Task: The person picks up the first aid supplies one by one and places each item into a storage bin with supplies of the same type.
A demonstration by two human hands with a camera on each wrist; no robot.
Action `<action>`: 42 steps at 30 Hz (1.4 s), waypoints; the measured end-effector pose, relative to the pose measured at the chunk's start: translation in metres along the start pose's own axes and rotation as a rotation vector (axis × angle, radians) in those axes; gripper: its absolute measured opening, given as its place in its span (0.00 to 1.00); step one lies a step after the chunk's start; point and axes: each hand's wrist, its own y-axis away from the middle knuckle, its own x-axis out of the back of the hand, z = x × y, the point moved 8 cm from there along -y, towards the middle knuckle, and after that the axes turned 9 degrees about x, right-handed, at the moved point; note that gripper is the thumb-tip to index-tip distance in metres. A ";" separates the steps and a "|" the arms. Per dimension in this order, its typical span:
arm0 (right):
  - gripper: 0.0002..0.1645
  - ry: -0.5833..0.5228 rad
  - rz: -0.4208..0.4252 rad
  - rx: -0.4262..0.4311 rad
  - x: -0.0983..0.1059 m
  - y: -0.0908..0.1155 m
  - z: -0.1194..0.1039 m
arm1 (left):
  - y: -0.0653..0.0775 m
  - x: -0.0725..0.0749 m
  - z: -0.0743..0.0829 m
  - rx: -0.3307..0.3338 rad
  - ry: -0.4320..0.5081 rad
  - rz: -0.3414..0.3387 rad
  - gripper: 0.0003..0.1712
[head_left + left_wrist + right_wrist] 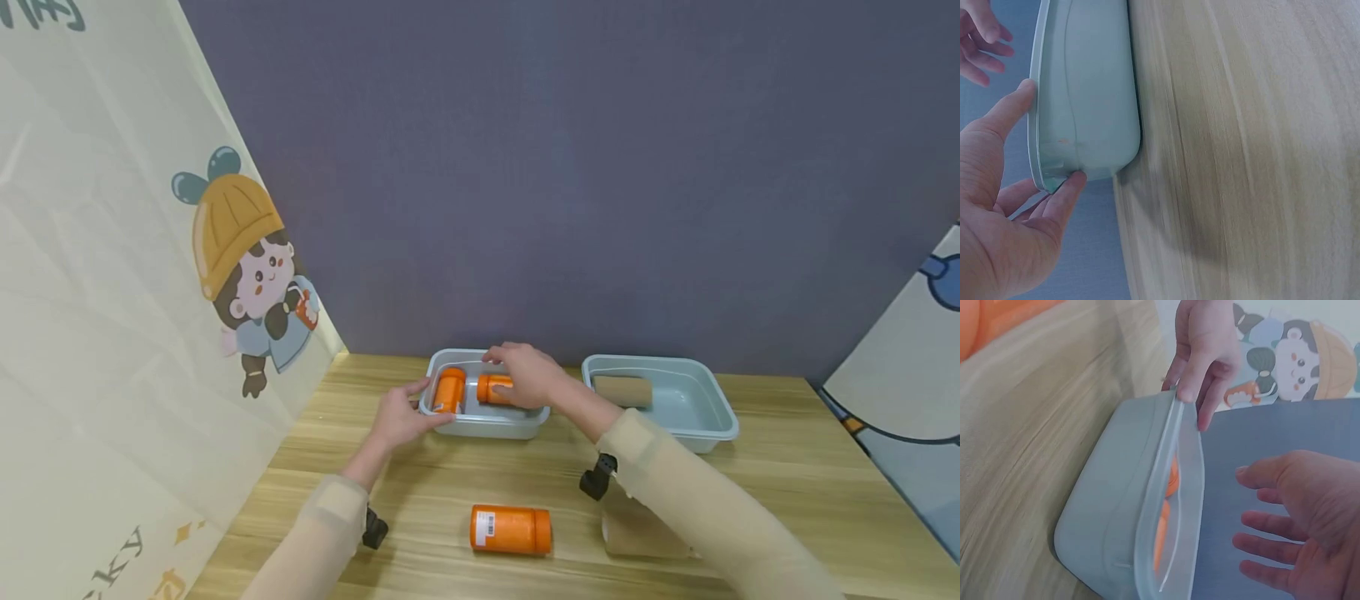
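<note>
"Grip, by hand?"

"Left hand [397,417]: holding the front left corner of the bottle box [487,429], thumb at the front rim, fingers round the left end. Right hand [531,375]: fingers spread wide, nothing held; the right wrist view shows a gap between its fingertips and the box."

"Contents of the bottle box?"

"Orange, two. First bottle [450,390]: lying near the left end, cap toward the back. Second bottle [492,389]: lying crosswise, right of the first, partly hidden by the right hand."

"Around the bottle box?"

"In front, on the table [427,508]: third bottle [510,530], orange, on its side. To the right: second box [686,400], with one brown roll [624,391] inside. In front and to the right: second roll [641,533], partly under the right sleeve [697,492]."

"Notes on doing it well?"

"Judgement only. Left: light hold, enough to stop the box sliding, no squeeze on the wall. Right: work from above, fingers opened past the bottle's width, wrist lifted over the front rim. Bottles: best lying flat, spare room to the right of the second. Risk: a knuckle rolling the second into the first."
</note>
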 end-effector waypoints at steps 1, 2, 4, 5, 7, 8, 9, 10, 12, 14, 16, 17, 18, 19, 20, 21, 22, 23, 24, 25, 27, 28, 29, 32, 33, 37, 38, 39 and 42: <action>0.28 -0.007 0.000 0.012 0.002 0.002 -0.003 | 0.000 0.000 0.000 0.000 0.000 -0.002 0.50; 0.29 -0.015 0.003 0.024 0.003 0.004 -0.005 | 0.000 -0.001 0.000 0.001 0.003 -0.004 0.50; 0.29 -0.024 0.009 0.046 0.006 0.008 -0.010 | 0.000 -0.001 -0.001 0.003 0.006 -0.007 0.50; 0.29 -0.026 0.013 0.056 0.008 0.010 -0.012 | 0.000 -0.001 -0.002 0.004 0.003 -0.007 0.50; 0.30 -0.020 0.019 0.071 0.009 0.012 -0.016 | -0.001 -0.001 -0.001 -0.001 -0.004 -0.003 0.50; 0.30 -0.014 0.022 0.077 0.010 0.013 -0.017 | -0.001 -0.001 -0.001 -0.002 -0.007 0.002 0.50; 0.30 -0.013 0.024 0.082 0.011 0.014 -0.019 | -0.001 -0.001 -0.001 -0.003 -0.008 0.004 0.49; 0.30 -0.014 0.026 0.087 0.011 0.015 -0.020 | -0.001 -0.001 -0.001 -0.003 -0.012 0.008 0.49; 0.30 -0.010 0.025 0.095 0.012 0.017 -0.022 | -0.001 0.000 0.000 -0.007 -0.019 0.015 0.49; 0.30 -0.004 0.021 0.103 0.011 0.018 -0.025 | -0.001 0.000 -0.002 0.001 -0.019 0.017 0.50; 0.31 0.005 0.016 0.116 0.011 0.019 -0.027 | 0.000 0.000 -0.002 0.002 -0.014 0.017 0.50; 0.31 0.011 0.015 0.122 0.010 0.019 -0.029 | 0.000 0.000 -0.002 0.001 -0.012 0.018 0.50; 0.32 0.014 0.014 0.128 0.011 0.020 -0.030 | 0.000 -0.001 -0.003 0.006 -0.004 0.014 0.50; 0.32 0.016 0.015 0.135 0.011 0.021 -0.031 | 0.001 -0.001 -0.003 0.005 -0.001 0.014 0.49; 0.33 0.019 0.015 0.143 0.011 0.022 -0.033 | 0.001 -0.001 -0.002 0.004 0.002 0.013 0.49; 0.34 0.023 0.016 0.151 0.011 0.023 -0.035 | 0.001 -0.001 -0.002 0.000 0.000 0.014 0.49; 0.34 0.022 0.016 0.155 0.012 0.024 -0.036 | 0.001 -0.001 -0.002 0.001 -0.003 0.015 0.49; 0.34 0.025 0.018 0.163 0.012 0.026 -0.038 | 0.002 -0.001 -0.001 0.000 -0.005 0.016 0.49; 0.35 0.026 0.019 0.172 0.013 0.027 -0.039 | 0.002 -0.001 -0.001 0.000 -0.010 0.017 0.49; 0.35 0.023 0.020 0.179 0.013 0.028 -0.041 | 0.002 -0.001 -0.001 -0.001 -0.014 0.019 0.50; 0.34 0.017 0.024 0.198 0.013 0.031 -0.044 | 0.002 -0.001 0.000 -0.003 -0.021 0.022 0.50; 0.34 0.015 0.025 0.207 0.013 0.031 -0.045 | 0.002 -0.001 0.000 -0.002 -0.019 0.021 0.50; 0.33 0.012 0.026 0.219 0.012 0.032 -0.046 | 0.002 -0.001 0.000 -0.004 -0.018 0.020 0.50; 0.30 0.011 0.026 0.256 0.011 0.035 -0.050 | 0.001 -0.001 0.000 -0.004 -0.016 0.016 0.50; 0.30 0.011 0.025 0.264 0.010 0.036 -0.052 | 0.001 -0.001 0.000 -0.005 -0.016 0.015 0.50; 0.29 0.016 -0.005 0.279 0.005 0.042 -0.058 | 0.001 -0.002 -0.001 -0.008 0.000 0.008 0.50; 0.30 0.009 -0.017 0.274 0.003 0.044 -0.059 | 0.001 -0.002 -0.001 -0.010 0.004 0.005 0.50; 0.30 0.006 -0.028 0.273 0.001 0.046 -0.061 | 0.000 -0.002 -0.002 -0.009 0.007 0.003 0.51; 0.31 -0.012 -0.056 0.270 -0.007 0.050 -0.065 | 0.000 -0.003 -0.004 -0.009 0.022 -0.005 0.51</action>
